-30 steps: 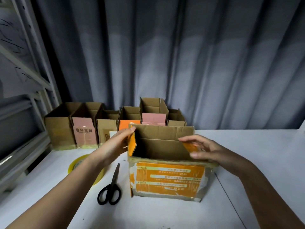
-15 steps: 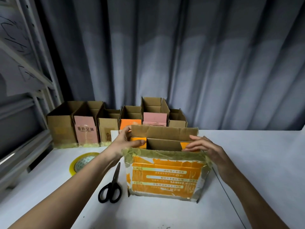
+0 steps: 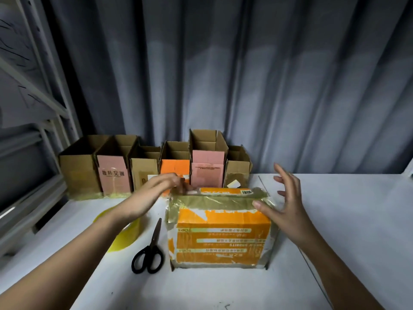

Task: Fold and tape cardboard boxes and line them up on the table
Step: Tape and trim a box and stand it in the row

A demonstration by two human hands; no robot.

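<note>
An orange printed cardboard box point(image 3: 220, 233) with old tape on its edges stands in front of me on the white table point(image 3: 335, 220), its top flaps folded down. My left hand point(image 3: 161, 191) rests on the top's far left corner, fingers over the flap. My right hand point(image 3: 282, 202) is at the box's right top corner; the thumb touches the taped edge and the fingers are spread in the air. A row of several open cardboard boxes point(image 3: 154, 166) lines the table's back edge by the curtain.
Black scissors point(image 3: 149, 251) lie on the table just left of the box. A yellow tape roll point(image 3: 121, 231) lies further left, partly behind my left forearm. A metal shelf frame point(image 3: 33, 121) borders the table's left side. A grey curtain hangs behind.
The box's far flap, upright before, is now folded down and the top is closed. My left hand moved onto the top's corner. My right hand came out of the box and spread.
</note>
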